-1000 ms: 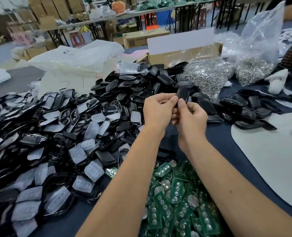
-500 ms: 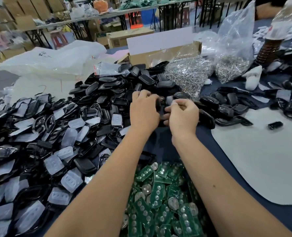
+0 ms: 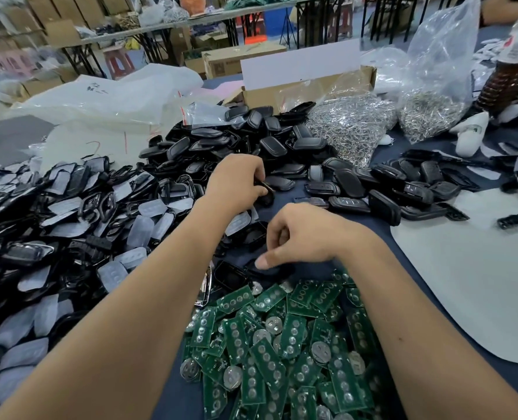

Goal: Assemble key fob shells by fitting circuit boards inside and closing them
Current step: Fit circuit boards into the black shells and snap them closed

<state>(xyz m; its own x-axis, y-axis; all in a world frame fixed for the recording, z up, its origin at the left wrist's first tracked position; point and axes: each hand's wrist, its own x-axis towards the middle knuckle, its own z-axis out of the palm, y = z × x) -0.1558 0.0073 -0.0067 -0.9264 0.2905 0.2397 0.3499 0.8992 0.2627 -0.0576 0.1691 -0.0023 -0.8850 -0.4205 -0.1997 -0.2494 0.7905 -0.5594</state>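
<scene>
My left hand (image 3: 236,180) is closed around a black key fob shell (image 3: 266,193) at the near edge of a heap of black shells (image 3: 251,140). My right hand (image 3: 309,234) hovers lower, fingers curled and thumb pointing down-left. The thumb tip touches a black shell half (image 3: 271,270) on the dark table; I see nothing held in that hand. Just below the right hand lies a pile of green circuit boards (image 3: 270,359). An open shell half (image 3: 230,274) sits at that pile's upper left edge.
A big pile of shell halves with grey button pads (image 3: 70,222) fills the left. Closed fobs (image 3: 403,189) lie in a row at the right. Bags of metal rings (image 3: 348,125) and a cardboard box (image 3: 312,86) stand behind. A white mat (image 3: 479,268) holds a small black piece (image 3: 511,221).
My hands have come apart. The left hand kept the shell and lowered it toward the heap. The right hand let go and dropped toward the circuit boards.
</scene>
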